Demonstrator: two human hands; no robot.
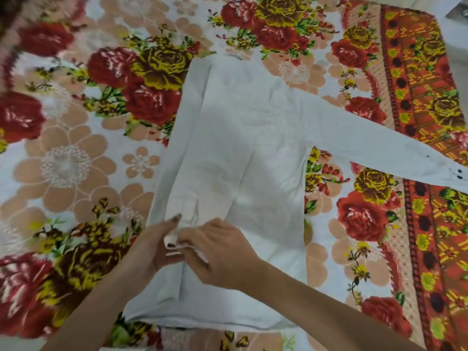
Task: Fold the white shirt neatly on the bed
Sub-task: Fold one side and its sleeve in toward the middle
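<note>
Our long-sleeved white cotton shirt [243,138] lies flat on the bed's red-and-yellow floral sheet [65,163], one sleeve folded inward, the other sleeve [379,145] stretched out to the right. Our left hand [152,247] and right hand [222,252] both pinch the folded sleeve's cuff [174,240].

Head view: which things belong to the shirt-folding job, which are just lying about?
In the job: white shirt; its folded-in cuff, pinched by left hand and right hand; outstretched sleeve, not yet folded; floral bedsheet as work surface.
Lying about: only a pale blurred patch past the bed's far corner, unidentifiable.
</note>
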